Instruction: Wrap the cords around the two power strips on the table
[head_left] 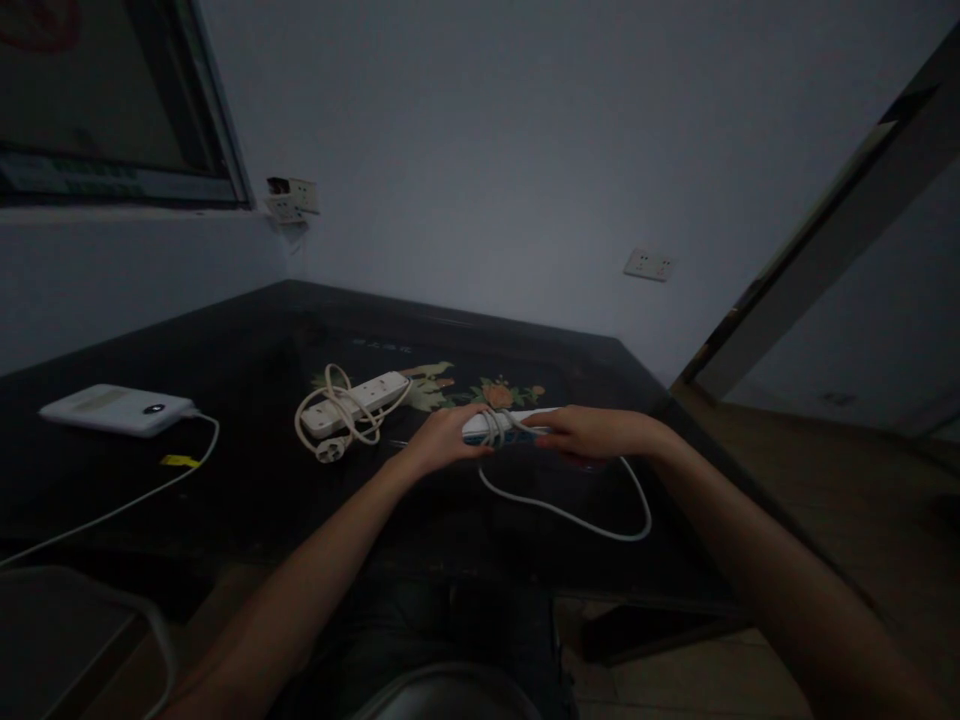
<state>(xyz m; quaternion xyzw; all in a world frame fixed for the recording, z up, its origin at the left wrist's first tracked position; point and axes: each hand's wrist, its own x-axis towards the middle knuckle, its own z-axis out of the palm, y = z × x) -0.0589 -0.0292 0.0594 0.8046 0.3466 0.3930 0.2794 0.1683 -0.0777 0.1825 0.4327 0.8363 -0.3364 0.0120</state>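
Note:
A white power strip with a blue side (513,420) is held just over the dark table in front of me. My left hand (450,437) grips its left end, with the thumb on the near side. Around the strip's left half its cable (491,430) is wound in a few turns. My right hand (581,432) is closed over the right end, fingers on the strip and cable. A loose loop of the cable (570,512) lies on the table below and curves up on the right. The plug is not visible.
To the left lies another white power strip (367,392) with its cable tangled round it and its plug (330,450) beside it. A white power bank-like device (116,408) with a cable sits farther left on the dark table (247,330). Wall sockets (649,265) are behind.

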